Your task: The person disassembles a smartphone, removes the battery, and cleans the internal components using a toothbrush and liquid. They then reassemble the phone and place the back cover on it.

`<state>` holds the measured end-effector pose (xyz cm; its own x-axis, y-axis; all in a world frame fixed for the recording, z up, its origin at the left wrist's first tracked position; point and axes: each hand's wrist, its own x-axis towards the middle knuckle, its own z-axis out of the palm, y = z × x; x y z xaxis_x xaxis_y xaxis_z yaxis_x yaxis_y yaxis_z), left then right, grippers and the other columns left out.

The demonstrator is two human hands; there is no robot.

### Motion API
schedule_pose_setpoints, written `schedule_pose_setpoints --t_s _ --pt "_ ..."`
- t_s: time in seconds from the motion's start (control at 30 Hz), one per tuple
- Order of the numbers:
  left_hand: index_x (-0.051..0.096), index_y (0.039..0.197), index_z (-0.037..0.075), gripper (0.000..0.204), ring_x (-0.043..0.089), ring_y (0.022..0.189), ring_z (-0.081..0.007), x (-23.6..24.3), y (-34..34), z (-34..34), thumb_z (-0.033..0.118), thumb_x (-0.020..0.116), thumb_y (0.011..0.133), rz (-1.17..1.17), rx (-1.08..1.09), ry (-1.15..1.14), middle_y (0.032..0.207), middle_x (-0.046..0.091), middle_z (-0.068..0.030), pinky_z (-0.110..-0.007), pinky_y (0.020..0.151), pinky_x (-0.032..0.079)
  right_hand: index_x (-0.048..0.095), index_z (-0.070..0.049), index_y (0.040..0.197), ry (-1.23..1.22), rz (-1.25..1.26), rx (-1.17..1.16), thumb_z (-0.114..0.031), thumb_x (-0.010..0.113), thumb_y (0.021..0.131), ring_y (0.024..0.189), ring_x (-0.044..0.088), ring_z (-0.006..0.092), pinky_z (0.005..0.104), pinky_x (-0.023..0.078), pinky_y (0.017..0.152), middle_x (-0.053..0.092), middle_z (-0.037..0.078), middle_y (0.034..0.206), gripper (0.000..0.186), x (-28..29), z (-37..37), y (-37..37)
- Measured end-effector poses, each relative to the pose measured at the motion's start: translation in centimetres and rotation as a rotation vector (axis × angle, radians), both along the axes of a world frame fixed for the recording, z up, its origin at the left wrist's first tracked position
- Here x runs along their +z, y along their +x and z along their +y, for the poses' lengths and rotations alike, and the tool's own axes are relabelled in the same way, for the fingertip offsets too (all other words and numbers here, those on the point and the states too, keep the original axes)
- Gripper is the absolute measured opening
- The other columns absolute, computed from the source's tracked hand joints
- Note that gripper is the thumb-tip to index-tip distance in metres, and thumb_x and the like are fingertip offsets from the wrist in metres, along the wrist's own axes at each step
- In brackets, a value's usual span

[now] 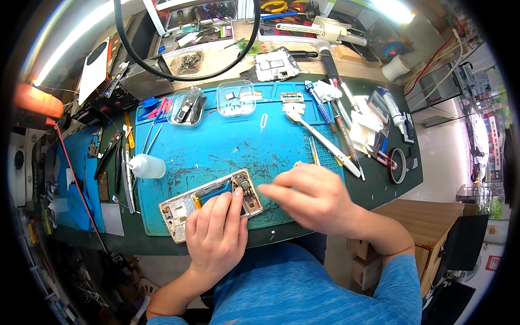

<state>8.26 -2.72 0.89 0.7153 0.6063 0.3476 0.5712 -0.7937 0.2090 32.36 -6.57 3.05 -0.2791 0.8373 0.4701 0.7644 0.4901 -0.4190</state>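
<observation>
The opened phone (187,203) lies slantwise on the blue mat (216,143), its inner parts bare, an orange flex strip near its middle and a circuit board toward its right end. The left hand (215,234) comes over the phone's near edge, fingers close together and resting across it, one tip by the board; whether they grip the edge cannot be told. The right hand (314,197) hangs just right of the phone, blurred, thumb and forefinger drawn near each other; I cannot tell whether they pinch anything. Near the phone, beyond its left end, is a white bottle (149,166) lying on its side. Farther beyond the phone are a pin (264,123), a tub (187,106) of dark parts and a second tub (236,98) with small pieces. Beyond the phone to the right lies a white brush (325,141). Well right of the phone, a tape roll (396,166) rests on the dark green desk (374,187); well left of it are pliers (108,154).
</observation>
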Motion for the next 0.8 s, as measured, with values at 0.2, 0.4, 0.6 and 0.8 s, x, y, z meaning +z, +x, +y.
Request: schedule_pose_setpoints --t_s 0.2,0.4,0.6,0.8 --pt "0.066 0.136 0.000 0.051 0.060 0.118 -0.0286 -0.1 0.0 0.0 0.014 0.071 0.086 0.002 0.007 0.002 0.128 0.061 -0.0123 -0.044 0.097 0.044 0.075 -0.007 0.110 -0.024 -0.021 0.031 -0.008 0.079 0.076 0.081 0.068 0.0203 0.0329 0.053 0.067 0.070 0.004 0.097 0.035 -1.5 1.7 -1.7" --pt "0.067 0.135 0.001 0.052 0.059 0.118 -0.0281 -0.3 -0.1 0.0 0.014 0.072 0.085 0.002 0.005 -0.007 0.129 0.061 -0.0120 -0.044 0.097 0.044 0.075 -0.009 0.108 -0.021 -0.010 0.007 -0.011 0.073 0.078 0.087 0.066 0.0190 0.0335 0.051 0.069 0.069 0.001 0.099 0.031 -2.3 1.8 -1.7" --pt "0.070 0.131 0.004 0.045 0.061 0.115 -0.0224 -0.4 0.0 0.1 0.018 0.071 0.088 -0.001 0.021 0.036 0.125 0.064 -0.0085 -0.040 0.095 0.042 0.076 -0.009 0.108 -0.037 -0.013 0.009 -0.012 0.075 0.078 0.087 0.066 0.0188 0.0334 0.051 0.070 0.069 0.001 0.099 0.031 -2.3 1.8 -1.7" --pt "0.068 0.134 0.004 0.051 0.060 0.118 -0.0275 -0.4 -0.1 0.0 0.014 0.073 0.084 -0.015 0.017 -0.014 0.128 0.062 -0.0115 -0.044 0.097 0.043 0.077 -0.007 0.108 0.009 -0.022 0.019 -0.006 0.078 0.073 0.080 0.066 0.0184 0.0313 0.053 0.067 0.068 0.002 0.094 0.035 -2.2 2.0 -1.7"
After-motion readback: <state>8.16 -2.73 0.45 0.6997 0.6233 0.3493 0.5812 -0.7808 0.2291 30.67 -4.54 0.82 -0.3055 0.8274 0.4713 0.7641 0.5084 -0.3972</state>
